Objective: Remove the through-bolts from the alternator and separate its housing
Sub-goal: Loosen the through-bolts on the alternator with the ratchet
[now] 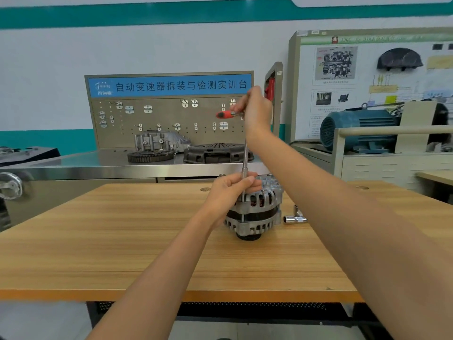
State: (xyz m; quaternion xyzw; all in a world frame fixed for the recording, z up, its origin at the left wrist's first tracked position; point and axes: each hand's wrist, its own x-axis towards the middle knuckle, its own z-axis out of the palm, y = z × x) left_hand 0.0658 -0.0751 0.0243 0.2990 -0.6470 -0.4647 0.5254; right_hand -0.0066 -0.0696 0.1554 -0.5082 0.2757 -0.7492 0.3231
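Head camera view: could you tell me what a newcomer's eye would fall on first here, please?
First, the alternator standing in the middle of the wooden table, steadied by the left hand. A long extension bar rises from it to the right hand, which grips a red-handled ratchet. Loose sockets lie just right of the alternator, and a blue sign tops the pegboard behind.

Behind the wooden counter [122, 241], a steel bench [73, 160] carries a toothed flywheel ring [150, 156], a dark clutch cover [217, 153] and a grey casting [160, 141]. A pegboard [169, 119] rises behind; right, a teal motor [355, 128].
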